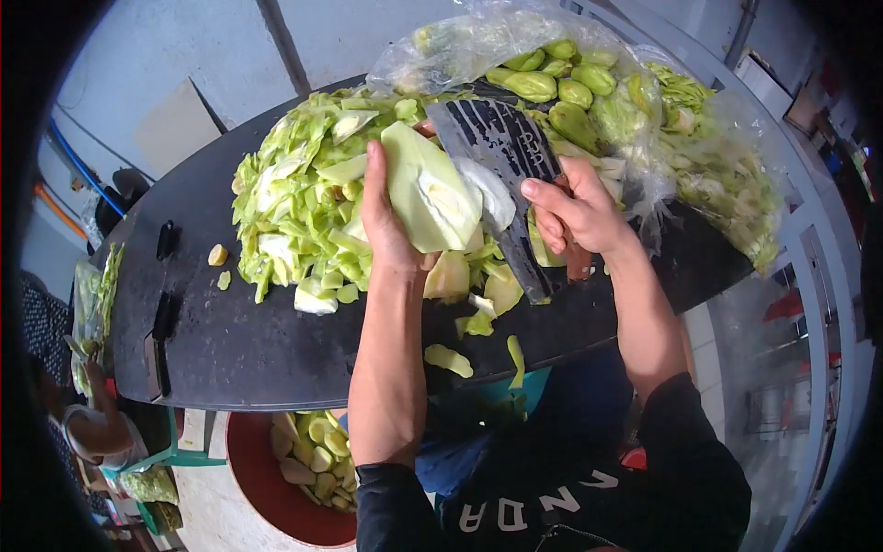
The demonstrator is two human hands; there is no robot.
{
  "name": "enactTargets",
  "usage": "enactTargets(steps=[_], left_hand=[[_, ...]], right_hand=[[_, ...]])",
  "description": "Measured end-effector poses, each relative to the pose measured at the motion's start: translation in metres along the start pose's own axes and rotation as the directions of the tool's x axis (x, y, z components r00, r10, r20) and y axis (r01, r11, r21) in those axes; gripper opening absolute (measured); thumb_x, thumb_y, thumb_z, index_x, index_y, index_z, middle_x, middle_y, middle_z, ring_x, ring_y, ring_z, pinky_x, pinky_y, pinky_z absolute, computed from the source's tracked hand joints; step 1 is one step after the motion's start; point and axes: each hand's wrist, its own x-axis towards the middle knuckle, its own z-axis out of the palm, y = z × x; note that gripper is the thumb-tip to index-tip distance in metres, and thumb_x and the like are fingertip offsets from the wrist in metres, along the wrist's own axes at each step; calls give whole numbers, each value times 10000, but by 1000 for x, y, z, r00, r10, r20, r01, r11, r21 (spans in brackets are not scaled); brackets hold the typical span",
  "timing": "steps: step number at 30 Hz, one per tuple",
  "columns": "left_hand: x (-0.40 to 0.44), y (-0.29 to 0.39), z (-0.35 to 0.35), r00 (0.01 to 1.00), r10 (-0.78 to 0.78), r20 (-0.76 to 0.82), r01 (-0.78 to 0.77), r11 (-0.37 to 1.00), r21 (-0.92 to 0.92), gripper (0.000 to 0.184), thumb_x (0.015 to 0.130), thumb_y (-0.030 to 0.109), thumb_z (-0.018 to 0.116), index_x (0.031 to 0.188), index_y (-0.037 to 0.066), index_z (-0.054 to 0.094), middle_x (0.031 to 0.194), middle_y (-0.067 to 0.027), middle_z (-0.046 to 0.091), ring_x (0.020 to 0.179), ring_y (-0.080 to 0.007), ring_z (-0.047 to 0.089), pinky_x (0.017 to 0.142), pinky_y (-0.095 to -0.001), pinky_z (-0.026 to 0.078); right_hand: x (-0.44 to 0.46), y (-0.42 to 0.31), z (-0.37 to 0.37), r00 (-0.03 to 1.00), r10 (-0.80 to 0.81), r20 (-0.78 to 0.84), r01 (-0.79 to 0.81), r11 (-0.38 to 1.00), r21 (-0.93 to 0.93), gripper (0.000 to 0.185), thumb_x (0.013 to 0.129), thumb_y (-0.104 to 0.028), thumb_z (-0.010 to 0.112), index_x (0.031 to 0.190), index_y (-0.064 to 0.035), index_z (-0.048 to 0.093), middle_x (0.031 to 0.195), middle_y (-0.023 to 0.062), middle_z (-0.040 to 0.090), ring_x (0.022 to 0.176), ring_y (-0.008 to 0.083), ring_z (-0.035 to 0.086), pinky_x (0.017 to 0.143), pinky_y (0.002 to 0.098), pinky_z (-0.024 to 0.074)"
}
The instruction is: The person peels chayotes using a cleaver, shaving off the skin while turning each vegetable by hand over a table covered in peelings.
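Observation:
My left hand (394, 221) holds a large pale green vegetable piece (430, 189), its cut face turned up. In my right hand (579, 210) is the handle of a wide dark cleaver (492, 152), its blade slanting beside the vegetable. A thin pale slice (487, 193) lies between the vegetable and the blade. Behind and left of my left hand rises a heap of green peelings (299, 184) on the dark table (244, 345). Loose peel strips (449, 361) lie near the table's front edge.
Whole green vegetables (533, 86) sit at the back by a clear plastic bag (727, 175) of peelings. Below the table is a red tub (248, 474) with peeled pieces. Dark small objects (166, 239) lie at the table's left. Another person (103, 428) is at far left.

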Motion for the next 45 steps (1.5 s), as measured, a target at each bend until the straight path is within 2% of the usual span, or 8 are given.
enactTargets(steps=[2, 8, 11, 20, 37, 40, 42, 45], left_hand=[[0, 0, -4, 991, -10, 131, 20, 997, -78, 541, 960, 504, 488, 1184, 21, 581, 1057, -97, 661, 936, -207, 653, 825, -348, 546], [-7, -11, 8, 997, -79, -13, 78, 995, -56, 538, 958, 508, 493, 1210, 38, 569, 1067, -106, 660, 923, -227, 659, 833, -372, 547], [-8, -10, 11, 996, -86, -9, 86, 994, -72, 535, 959, 508, 491, 1205, 41, 571, 1063, -111, 660, 912, -229, 662, 821, -371, 550], [-7, -11, 3, 998, -69, 13, 70, 997, -44, 576, 951, 542, 481, 1218, 38, 563, 1051, -113, 665, 899, -229, 669, 805, -367, 557], [4, -25, -1, 998, -46, -34, 48, 997, 64, 569, 945, 546, 488, 1186, 35, 566, 1029, -110, 655, 904, -223, 651, 843, -359, 524], [6, -29, 1, 987, 130, -96, -107, 971, 214, 464, 973, 473, 497, 1113, 40, 590, 969, -83, 647, 860, -183, 630, 804, -326, 512], [5, -28, 6, 937, 343, -61, -294, 872, 392, 348, 1029, 325, 473, 929, 19, 603, 785, 19, 560, 705, -50, 459, 624, -231, 389], [4, -26, 10, 888, 459, -38, -369, 760, 536, 325, 1025, 286, 483, 934, -7, 592, 780, 20, 545, 720, -58, 432, 641, -231, 375]], right_hand=[[0, 2, 0, 1000, 12, 2, -12, 999, -31, 143, 973, -181, 577, 1022, -56, 529, 504, -33, 448, 389, 62, 439, 371, 236, 390], [0, 2, 7, 1000, 1, 16, -1, 1000, -6, 168, 972, -180, 579, 1061, -45, 531, 505, -34, 450, 387, 64, 443, 372, 236, 393], [0, -5, 11, 1000, -7, -5, 7, 1000, 4, 244, 955, -218, 613, 819, -62, 484, 482, -19, 461, 382, 71, 440, 370, 257, 385], [2, 1, 17, 1000, -4, -15, 5, 999, 36, 331, 965, -236, 604, 718, -79, 450, 480, -18, 459, 384, 82, 454, 368, 258, 388], [8, 2, 29, 998, -27, -53, 31, 997, 68, 215, 978, -210, 580, 856, -58, 490, 498, -14, 463, 387, 84, 467, 364, 263, 399], [7, 0, 30, 998, -13, -68, 16, 999, 34, 207, 979, -204, 575, 868, -53, 487, 499, -10, 465, 386, 85, 466, 363, 264, 400], [7, -4, 32, 997, -3, -77, 6, 999, 36, 204, 980, -199, 573, 869, -52, 486, 500, -8, 467, 386, 86, 466, 363, 265, 400], [8, -6, 35, 997, 4, -81, 0, 999, 46, 196, 981, -183, 565, 861, -52, 484, 502, -6, 470, 386, 88, 465, 364, 267, 404]])
